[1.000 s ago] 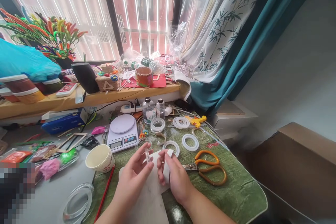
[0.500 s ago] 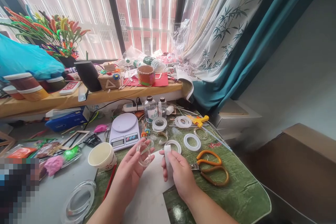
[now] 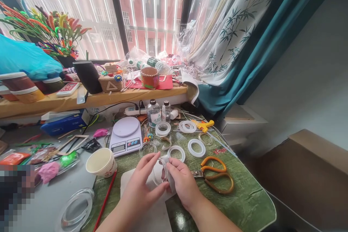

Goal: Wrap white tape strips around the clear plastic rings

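Observation:
Just above a white sheet (image 3: pixel 130 178), my two hands meet around a clear ring (image 3: pixel 156 176) like a bangle. My left hand (image 3: pixel 143 185) has its thumb and fingers about the ring's left side. In my right hand (image 3: pixel 185 185) a pale grey-white strip (image 3: pixel 171 180), perhaps folded paper, is pinched and lies against the ring's right side. My fingers hide part of both the ring and the strip. Orange-handled scissors (image 3: pixel 217 174) lie just right of my right hand. White ring molds (image 3: pixel 196 148) and another clear ring (image 3: pixel 147 148) lie beyond my hands.
A paper cup (image 3: pixel 101 162), a red pencil-like stick (image 3: pixel 106 201) and a kitchen scale (image 3: pixel 126 136) stand or lie to the left. Two bottles (image 3: pixel 154 114) are at the back, with a yellow glue gun-like tool (image 3: pixel 203 125) to their right. Clear round pieces (image 3: pixel 74 210) lie front left.
My left hand has moved right with the clear ring, bringing it against the strip in my right hand. The view has shifted slightly.

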Tool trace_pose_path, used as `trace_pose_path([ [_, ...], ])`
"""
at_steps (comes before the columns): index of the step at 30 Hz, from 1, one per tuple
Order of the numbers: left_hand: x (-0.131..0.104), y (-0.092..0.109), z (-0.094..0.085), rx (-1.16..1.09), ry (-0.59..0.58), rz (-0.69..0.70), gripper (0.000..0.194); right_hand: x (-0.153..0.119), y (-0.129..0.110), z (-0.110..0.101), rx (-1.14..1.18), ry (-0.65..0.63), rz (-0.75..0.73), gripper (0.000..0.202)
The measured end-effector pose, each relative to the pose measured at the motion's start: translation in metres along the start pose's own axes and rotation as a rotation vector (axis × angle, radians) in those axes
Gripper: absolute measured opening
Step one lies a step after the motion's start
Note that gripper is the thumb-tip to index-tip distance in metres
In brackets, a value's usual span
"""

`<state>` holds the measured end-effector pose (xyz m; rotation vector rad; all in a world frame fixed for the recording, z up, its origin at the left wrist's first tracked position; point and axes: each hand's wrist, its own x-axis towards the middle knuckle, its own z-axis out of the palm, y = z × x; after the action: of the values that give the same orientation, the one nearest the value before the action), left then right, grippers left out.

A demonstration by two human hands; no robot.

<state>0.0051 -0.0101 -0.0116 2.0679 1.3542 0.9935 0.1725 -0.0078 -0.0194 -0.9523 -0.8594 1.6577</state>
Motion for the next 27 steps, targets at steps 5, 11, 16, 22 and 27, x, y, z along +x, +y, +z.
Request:
trace_pose_path([
  [5,0.002,-0.001,-0.003,0.035,-0.030,0.016,0.070,0.000,-0.002,-0.002,-0.004,0.051,-0.027,0.036],
  [11,0.004,0.004,-0.005,0.068,-0.052,0.127,0.067,0.003,0.000,-0.008,-0.071,0.083,-0.018,0.049],
  [16,0.002,0.005,-0.005,0.050,-0.055,0.117,0.071,0.002,-0.004,-0.009,-0.190,0.034,-0.065,0.052],
  [22,0.002,0.006,-0.010,-0.011,-0.130,0.131,0.069,0.002,0.001,-0.012,-0.134,-0.016,-0.064,0.045],
  [27,0.002,0.001,-0.007,-0.123,-0.085,0.039,0.062,-0.006,-0.006,-0.008,-0.361,-0.063,-0.270,0.039],
])
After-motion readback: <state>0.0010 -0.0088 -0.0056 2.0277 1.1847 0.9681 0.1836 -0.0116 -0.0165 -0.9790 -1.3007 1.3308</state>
